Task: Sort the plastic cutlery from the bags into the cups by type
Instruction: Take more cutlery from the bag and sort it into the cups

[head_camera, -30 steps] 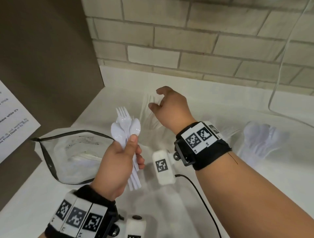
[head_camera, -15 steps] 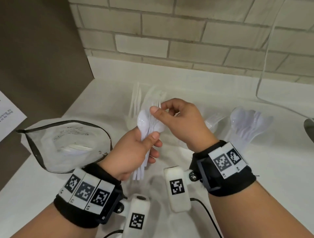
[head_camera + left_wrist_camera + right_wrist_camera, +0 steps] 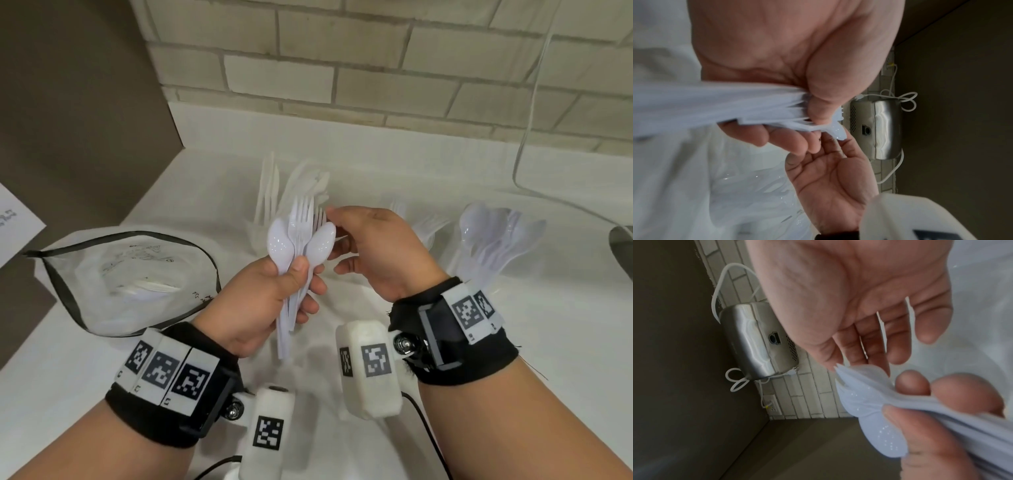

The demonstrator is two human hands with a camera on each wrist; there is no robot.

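Observation:
My left hand (image 3: 298,281) grips a bunch of white plastic spoons and forks (image 3: 301,236) by the handles, heads up, thumb across the front. My right hand (image 3: 342,236) is beside it with straight fingers, whose tips touch the fork tines and a spoon bowl. In the right wrist view the fingertips (image 3: 840,363) meet the bunch (image 3: 875,402). The left wrist view shows my thumb (image 3: 824,104) pressing the handles (image 3: 715,105). Behind stand sorted groups: knives (image 3: 270,192), forks (image 3: 421,226) and spoons (image 3: 496,236), their clear cups barely visible. An open clear bag (image 3: 130,281) lies at the left.
The white counter (image 3: 565,325) ends at a brick wall (image 3: 342,68) behind and a brown panel (image 3: 68,120) on the left. A metal appliance (image 3: 621,246) sits at the right edge with a white cable (image 3: 524,137). A printed sheet (image 3: 13,226) lies far left.
My right hand came back from the knives at the rear to the bunch, pinched at its top, and now has straight fingers against it. The left hand kept its hold.

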